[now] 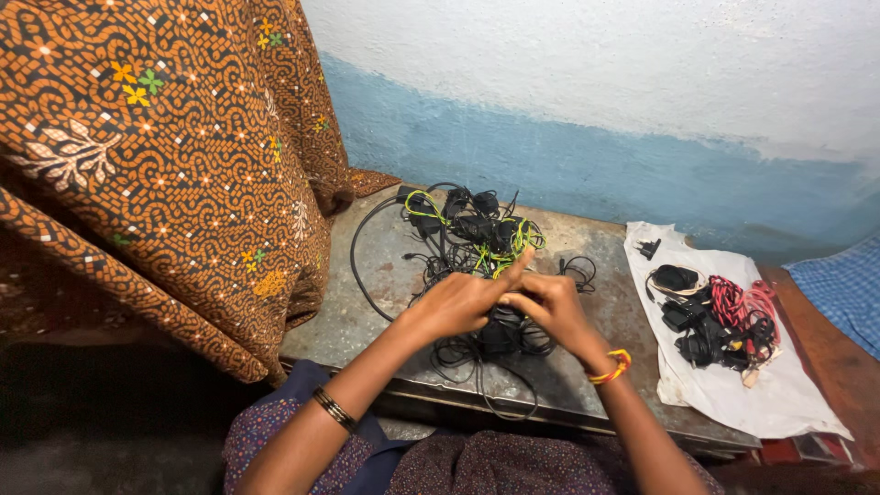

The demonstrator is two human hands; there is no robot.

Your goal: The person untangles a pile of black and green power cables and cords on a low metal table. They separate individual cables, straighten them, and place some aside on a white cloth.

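A rough white-and-blue wall is rising behind a worn grey metal worktop, where a person is sitting with both hands over a tangle of black cables. The left hand is curling its fingers around a thin black cable, thumb pointing up toward a yellow-green wire threading through the pile. The right hand, with a red and yellow band at the wrist, is pressing against the left, its fingers closing on the same cable. The tangle is lying at the middle of the worktop, just beyond and under the hands. To the right, black adapters and red leads are resting on a white sheet. An orange patterned cloth is hanging at left.
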